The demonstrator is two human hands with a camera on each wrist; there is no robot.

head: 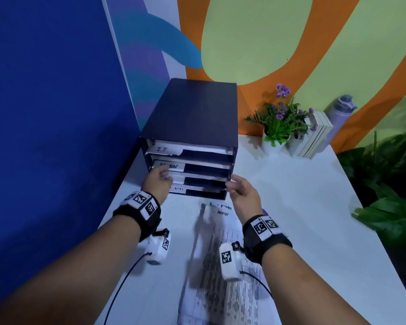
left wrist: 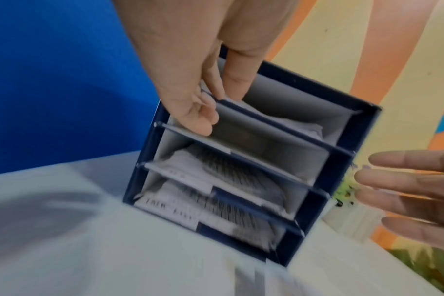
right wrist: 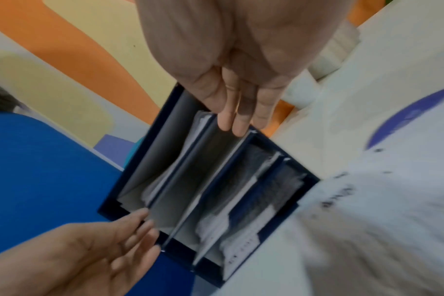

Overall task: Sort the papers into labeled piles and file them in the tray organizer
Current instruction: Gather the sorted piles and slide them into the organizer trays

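Left hand (head: 158,178): placed at the left front of the tray organizer (head: 192,118), fingers loosely bent at the shelf labelled ADMIN; whether anything is gripped cannot be told.
Right hand (head: 240,188): held at the organizer's right front edge, fingers straight, nothing held.
Tray organizer: set on the white table (head: 302,195); papers are filed on its shelves.
Papers (head: 223,266): laid on the table between the forearms, marked ADMIN.
Potted plant (head: 279,120): stood right of the organizer.

one tray organizer (head: 192,113), four shelves; two hands; one plant (head: 279,118), one bottle (head: 340,113)
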